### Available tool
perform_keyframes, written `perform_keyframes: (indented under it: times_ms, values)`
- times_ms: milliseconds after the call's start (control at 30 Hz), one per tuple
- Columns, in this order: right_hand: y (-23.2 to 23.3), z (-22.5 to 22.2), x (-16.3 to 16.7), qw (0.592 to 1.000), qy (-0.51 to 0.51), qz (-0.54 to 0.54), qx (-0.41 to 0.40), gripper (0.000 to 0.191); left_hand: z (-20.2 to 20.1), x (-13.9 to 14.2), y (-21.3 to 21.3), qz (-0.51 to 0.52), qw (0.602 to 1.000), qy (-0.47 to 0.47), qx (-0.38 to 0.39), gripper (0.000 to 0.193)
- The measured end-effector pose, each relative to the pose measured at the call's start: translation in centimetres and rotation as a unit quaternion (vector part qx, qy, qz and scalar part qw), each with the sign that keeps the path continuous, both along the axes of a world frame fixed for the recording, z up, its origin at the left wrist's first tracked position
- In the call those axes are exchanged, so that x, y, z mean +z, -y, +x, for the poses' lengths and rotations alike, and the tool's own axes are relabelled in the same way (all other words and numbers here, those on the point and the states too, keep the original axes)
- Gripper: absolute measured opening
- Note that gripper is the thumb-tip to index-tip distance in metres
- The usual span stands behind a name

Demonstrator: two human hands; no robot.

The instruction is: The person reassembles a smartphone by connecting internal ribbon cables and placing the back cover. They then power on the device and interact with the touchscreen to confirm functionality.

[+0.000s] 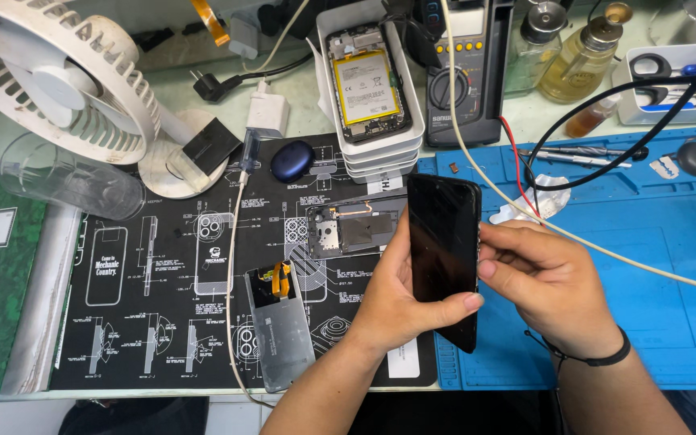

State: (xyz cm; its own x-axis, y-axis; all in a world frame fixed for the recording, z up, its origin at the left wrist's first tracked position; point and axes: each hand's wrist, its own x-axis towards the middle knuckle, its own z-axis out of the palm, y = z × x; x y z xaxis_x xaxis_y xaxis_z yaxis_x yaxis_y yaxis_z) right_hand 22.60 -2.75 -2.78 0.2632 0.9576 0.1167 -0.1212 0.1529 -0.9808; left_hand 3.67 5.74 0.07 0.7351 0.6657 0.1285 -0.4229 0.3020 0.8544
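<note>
Both hands hold a black smartphone (443,242) upright over the seam between the black mat and the blue mat, its dark screen facing me. My left hand (396,298) cups its left edge and back, thumb across the lower front. My right hand (549,282) grips the right edge with the fingertips. A bare phone frame with circuit parts (348,229) lies just left of the phone. A detached screen panel with an orange flex cable (279,322) rests on the black mat nearer me.
White trays (380,149) stacked at the back hold an opened phone with a yellow battery (366,87). Behind stand a multimeter (465,89), glass bottles (582,56) and a white fan (58,80). Cables (606,250) cross the blue mat (654,306). A clear cup (66,177) lies left.
</note>
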Motion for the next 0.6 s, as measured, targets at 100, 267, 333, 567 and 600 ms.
perform_keyframes:
  times_ms: [100,267,333,567,600]
  values:
    - [0.09,0.08,-0.16,1.000,-0.011,-0.003,0.000,0.043,0.06,-0.04,0.00,0.014,1.000,-0.001,0.006,0.109]
    - [0.15,0.23,-0.27,1.000,0.006,-0.006,-0.006,0.042,-0.02,-0.20,0.03,0.020,1.000,0.001,0.005,0.109]
    - [0.17,0.22,-0.23,1.000,0.014,-0.008,-0.007,0.042,-0.01,-0.24,0.05,0.014,1.000,0.002,0.003,0.108]
    - [0.12,0.19,-0.17,1.000,-0.008,-0.008,-0.002,0.042,-0.01,-0.04,0.04,0.014,1.000,-0.001,-0.001,0.105]
    - [0.14,0.19,-0.20,1.000,-0.008,-0.011,-0.005,0.042,-0.03,-0.01,0.05,0.012,1.000,-0.001,-0.001,0.105]
